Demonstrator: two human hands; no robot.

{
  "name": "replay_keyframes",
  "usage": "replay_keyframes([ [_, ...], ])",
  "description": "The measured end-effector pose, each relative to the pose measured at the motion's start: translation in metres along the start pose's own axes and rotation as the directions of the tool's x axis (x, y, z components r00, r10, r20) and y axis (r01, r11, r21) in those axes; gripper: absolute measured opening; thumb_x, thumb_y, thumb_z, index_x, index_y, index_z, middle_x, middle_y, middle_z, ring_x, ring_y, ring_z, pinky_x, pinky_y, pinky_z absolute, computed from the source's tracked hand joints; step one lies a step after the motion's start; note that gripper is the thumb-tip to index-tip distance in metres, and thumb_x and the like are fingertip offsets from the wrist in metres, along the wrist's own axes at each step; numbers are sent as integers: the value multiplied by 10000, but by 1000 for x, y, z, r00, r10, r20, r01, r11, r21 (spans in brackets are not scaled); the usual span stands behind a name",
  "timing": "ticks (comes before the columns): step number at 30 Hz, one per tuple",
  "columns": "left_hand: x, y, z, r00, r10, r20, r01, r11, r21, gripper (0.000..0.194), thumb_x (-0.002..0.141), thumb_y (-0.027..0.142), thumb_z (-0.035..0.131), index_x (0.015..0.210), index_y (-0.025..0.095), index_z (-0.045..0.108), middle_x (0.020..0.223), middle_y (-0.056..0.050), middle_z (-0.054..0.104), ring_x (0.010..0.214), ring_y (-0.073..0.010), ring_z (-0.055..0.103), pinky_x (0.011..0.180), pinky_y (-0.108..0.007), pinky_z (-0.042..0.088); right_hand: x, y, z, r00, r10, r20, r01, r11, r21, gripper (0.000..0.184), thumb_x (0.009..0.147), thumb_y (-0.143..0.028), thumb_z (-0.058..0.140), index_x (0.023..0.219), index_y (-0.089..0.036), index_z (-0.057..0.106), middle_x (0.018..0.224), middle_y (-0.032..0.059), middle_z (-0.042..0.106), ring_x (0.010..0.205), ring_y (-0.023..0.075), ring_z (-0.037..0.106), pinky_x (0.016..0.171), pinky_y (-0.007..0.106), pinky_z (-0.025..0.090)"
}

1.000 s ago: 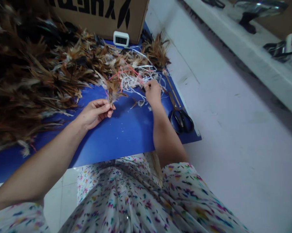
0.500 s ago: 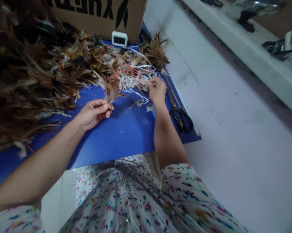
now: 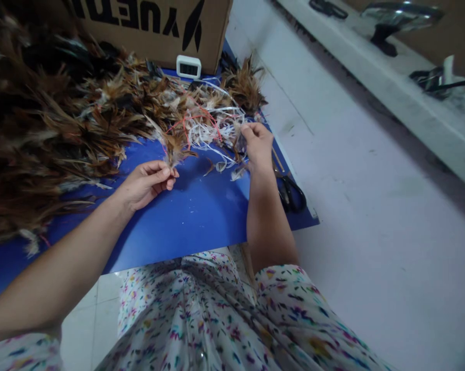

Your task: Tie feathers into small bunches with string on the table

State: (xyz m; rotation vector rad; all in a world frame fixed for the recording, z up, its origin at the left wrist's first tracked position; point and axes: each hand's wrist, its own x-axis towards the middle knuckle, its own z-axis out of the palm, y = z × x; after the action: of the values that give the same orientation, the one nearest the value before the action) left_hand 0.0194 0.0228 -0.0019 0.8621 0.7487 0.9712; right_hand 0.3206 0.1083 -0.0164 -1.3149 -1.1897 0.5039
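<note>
My left hand [image 3: 157, 180] is closed in a pinch on the base of a small bunch of brown feathers [image 3: 173, 149], its tips pointing up and away from me. To the right, my right hand [image 3: 259, 141] is also pinched, with a greyish downy feather [image 3: 239, 139] at its fingertips; that feather is partly blurred. Beside these fingers lies a tangle of white and red ties [image 3: 205, 129] mixed with feather scraps. Black-handled scissors [image 3: 292, 195] rest just right of my right forearm, their blades largely covered by my hand and wrist.
A large heap of brown feathers [image 3: 62, 118] covers the left of the blue table [image 3: 201, 216]. A cardboard box [image 3: 159, 44] and a small white digital clock [image 3: 188, 67] stand at the back. The pale wall [image 3: 356, 170] borders the table's right edge, under a ledge [image 3: 356, 62].
My right hand has drawn back slightly to the right from the tangle, with grey down now showing at its fingertips. My left hand keeps its pinch on the feather bunch.
</note>
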Motion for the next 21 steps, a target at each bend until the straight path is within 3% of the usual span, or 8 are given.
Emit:
replay_keyframes([
  [10,-1,1,1,1000,-10,-17,10,1000,2,319,525,280,974,620,131,709,734,-51,737,525,-89,620,517,-192,526,13,17,-18,999,34,-30,-30,993,119,526,855,-736,550,909,-216,608,879,44,663,848,203,680,689,354,569],
  [15,0,0,-1,1000,-1,-8,1,1000,-2,309,541,265,967,634,123,709,741,-58,737,526,-86,621,517,-192,527,8,8,-16,995,100,11,-101,985,144,406,866,-615,617,914,-212,614,811,33,679,783,189,685,687,350,565],
  [21,1,-1,-2,1000,-1,3,1,1000,-1,305,542,281,969,651,129,728,744,-52,741,531,-83,622,526,-185,528,-2,-12,-18,998,54,17,-55,995,87,252,788,-433,727,800,-202,628,788,-10,654,790,138,633,750,298,536],
])
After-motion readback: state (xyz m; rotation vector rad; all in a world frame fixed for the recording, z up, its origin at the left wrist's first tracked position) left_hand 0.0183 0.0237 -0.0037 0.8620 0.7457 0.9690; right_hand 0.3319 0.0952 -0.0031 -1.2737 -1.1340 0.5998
